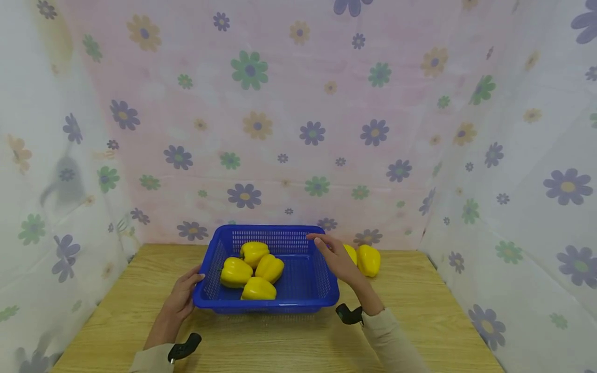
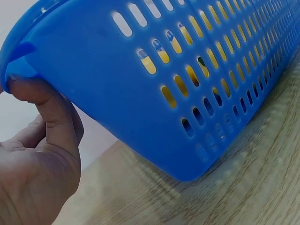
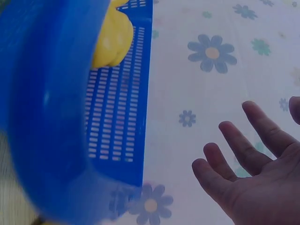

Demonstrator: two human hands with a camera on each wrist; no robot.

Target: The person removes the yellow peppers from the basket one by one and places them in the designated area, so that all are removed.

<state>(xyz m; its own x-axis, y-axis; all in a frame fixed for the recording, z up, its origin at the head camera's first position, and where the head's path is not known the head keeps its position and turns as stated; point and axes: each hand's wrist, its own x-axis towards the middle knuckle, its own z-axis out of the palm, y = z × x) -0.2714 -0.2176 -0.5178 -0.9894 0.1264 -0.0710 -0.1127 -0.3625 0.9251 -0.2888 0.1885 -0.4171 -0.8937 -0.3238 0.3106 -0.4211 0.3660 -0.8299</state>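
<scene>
A blue slotted plastic basket [image 1: 298, 282] sits at the middle of the table with several yellow bell peppers [image 1: 235, 273] in its left half. My left hand [image 1: 181, 294] grips the basket's left rim; the left wrist view has a bent digit hooked at the rim [image 2: 11, 56] near the corner. Over the right rim is my right hand [image 1: 339, 259], its fingers loosely extended and nothing held. In the right wrist view those spread fingers [image 3: 243, 152] are apart from the basket wall. Two more yellow peppers [image 1: 369, 260] lie behind the right hand, one partly hidden by it.
The wood-grain table [image 1: 261, 347] reaches to a flower-printed cloth backdrop [image 1: 284, 103], with matching cloth on both sides. Each wrist carries a black camera mount [image 1: 185, 348] near its light sleeve.
</scene>
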